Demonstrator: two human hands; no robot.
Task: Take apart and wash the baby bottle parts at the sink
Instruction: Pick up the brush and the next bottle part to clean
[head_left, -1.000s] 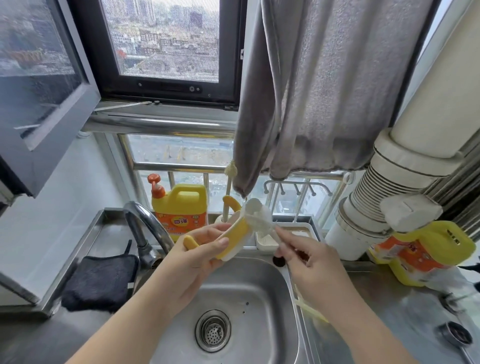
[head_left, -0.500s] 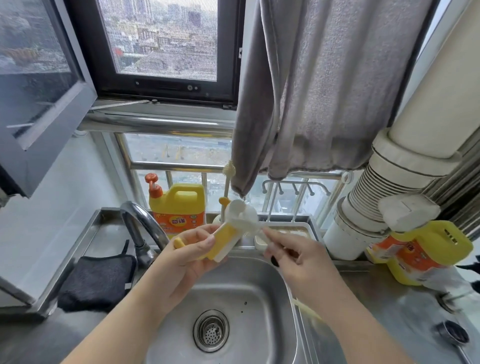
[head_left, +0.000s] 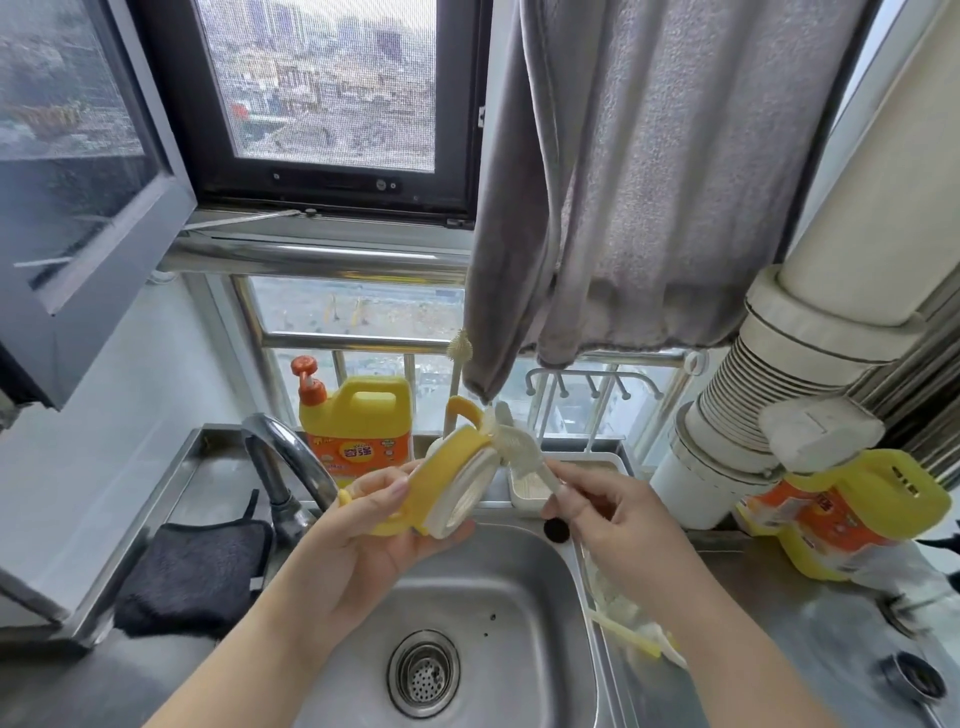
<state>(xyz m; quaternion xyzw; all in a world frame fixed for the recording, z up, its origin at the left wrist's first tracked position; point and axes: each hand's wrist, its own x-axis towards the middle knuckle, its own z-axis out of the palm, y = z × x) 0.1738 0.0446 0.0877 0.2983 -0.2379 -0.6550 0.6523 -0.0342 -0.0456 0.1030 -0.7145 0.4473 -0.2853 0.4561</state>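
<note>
My left hand grips a yellow baby bottle collar with handles above the steel sink; its white inner ring faces right. My right hand pinches the stem of a small white brush, whose bristled head touches the collar's upper rim. More pale bottle parts lie on the counter at the sink's right edge, partly hidden by my right forearm.
A curved tap stands left of the sink, with a black cloth beside it. A yellow detergent jug and a white tray sit behind. A second jug, a grey towel and a white duct crowd the right.
The collar has turned in my left hand, so its white ring now faces right. The brush head has moved along to the collar's upper rim.
</note>
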